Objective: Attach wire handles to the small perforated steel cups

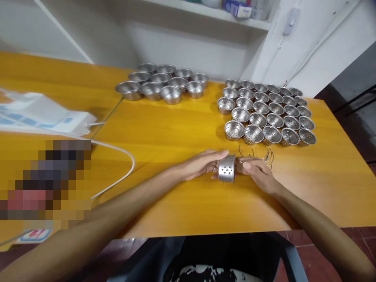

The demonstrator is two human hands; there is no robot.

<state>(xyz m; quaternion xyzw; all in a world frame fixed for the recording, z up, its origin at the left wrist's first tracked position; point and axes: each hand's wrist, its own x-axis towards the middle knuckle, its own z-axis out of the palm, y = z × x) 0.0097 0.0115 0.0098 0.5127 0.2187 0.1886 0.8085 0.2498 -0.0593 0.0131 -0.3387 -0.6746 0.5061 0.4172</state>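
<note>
A small perforated metal cup (226, 169) lies on its side in the air above the table, its open end turned to the right. My left hand (202, 164) is closed around its base end, with the thumb along the top. Just off the rim, my right hand (258, 172) is closed in a pinch; a thin wire piece (242, 162) seems to show at its fingertips, mostly hidden by them. Behind that hand, several loose curved wires (268, 154) lie on the table.
Rows of perforated metal cups (261, 107) stand at the back right, and a smaller group of cups (160, 84) stands at the back left. A white cable (132, 156) loops across the orange table (176, 211) from a white plastic-wrapped item (49, 115). A shelf (205, 9) hangs behind.
</note>
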